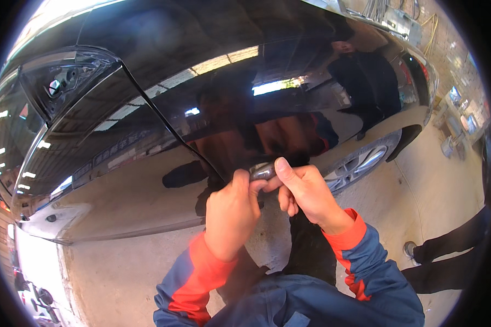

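Between my hands is a small dark, glossy, rounded piece, roughly cylinder-shaped; its exact kind does not show. My left hand pinches its left end with thumb and bent fingers. At the other end, my right hand presses its thumb on top while the forefinger lies below and the other fingers curl in. Just beyond stands the side of a glossy black car, full of reflections. Whether the piece touches the car I cannot tell.
A dark panel gap runs down the car's side towards my hands. The wheel is to the right, a small side window to the left. Another person's legs stand on the concrete floor at right. Cluttered shelves are beyond.
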A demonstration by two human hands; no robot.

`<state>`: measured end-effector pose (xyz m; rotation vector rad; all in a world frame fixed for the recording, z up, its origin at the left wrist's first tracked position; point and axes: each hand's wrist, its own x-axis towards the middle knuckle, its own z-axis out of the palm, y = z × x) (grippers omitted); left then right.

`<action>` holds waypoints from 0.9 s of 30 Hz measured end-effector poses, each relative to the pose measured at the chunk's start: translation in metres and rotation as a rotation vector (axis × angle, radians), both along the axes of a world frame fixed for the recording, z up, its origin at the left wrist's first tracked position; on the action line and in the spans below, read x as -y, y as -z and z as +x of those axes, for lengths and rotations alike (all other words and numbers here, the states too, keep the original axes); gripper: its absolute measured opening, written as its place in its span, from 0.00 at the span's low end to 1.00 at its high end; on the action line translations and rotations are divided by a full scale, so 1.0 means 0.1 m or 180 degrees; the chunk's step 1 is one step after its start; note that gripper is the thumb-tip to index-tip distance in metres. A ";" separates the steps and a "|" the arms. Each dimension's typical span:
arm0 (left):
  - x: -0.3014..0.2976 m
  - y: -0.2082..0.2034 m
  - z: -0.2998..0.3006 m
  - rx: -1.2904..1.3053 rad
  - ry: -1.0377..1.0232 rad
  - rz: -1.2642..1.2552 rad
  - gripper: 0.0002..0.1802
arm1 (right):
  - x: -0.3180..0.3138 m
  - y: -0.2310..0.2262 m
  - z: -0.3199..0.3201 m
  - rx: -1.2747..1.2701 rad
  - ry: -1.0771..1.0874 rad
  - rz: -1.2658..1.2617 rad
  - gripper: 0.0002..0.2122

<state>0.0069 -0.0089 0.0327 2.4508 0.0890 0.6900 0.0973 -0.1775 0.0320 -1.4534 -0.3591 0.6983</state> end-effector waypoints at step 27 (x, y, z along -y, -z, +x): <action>0.00 0.00 0.05 -0.0302 0.0152 -0.0331 0.06 | -0.05 0.12 0.06 -0.1082 -0.0007 0.0731 0.18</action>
